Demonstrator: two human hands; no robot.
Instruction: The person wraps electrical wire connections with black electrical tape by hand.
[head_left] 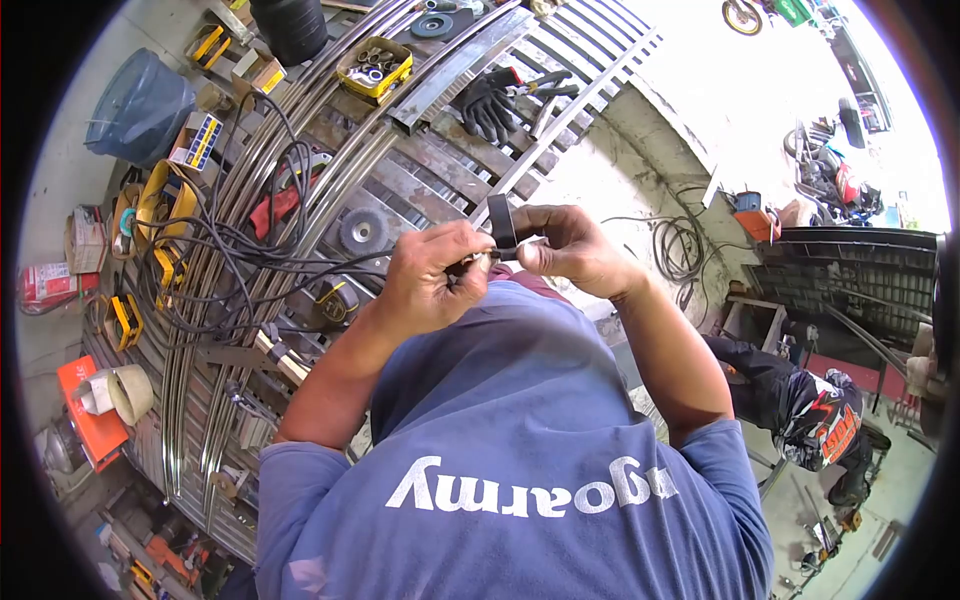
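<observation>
Both my hands are raised close together in front of my blue shirt, above the edge of the slatted metal table. My left hand [435, 275] has its fingers pinched on a small pale piece, mostly hidden by the fingertips. In my right hand [570, 250], thumb and fingers grip a roll of black tape [501, 222], which stands upright between the two hands. A black cable [345, 264] runs from the left up to my left hand. Just left of that hand, a round wire brush disc [364, 231] lies on the table.
Long bent metal tubes [340, 160] cross the table. A yellow tray [375, 70] of metal parts, black gloves [488, 105] and tangled black cables lie there. A blue bucket [140, 108] stands at the left. At the right are a coiled cable [680, 250] and a dark-clothed person [810, 410].
</observation>
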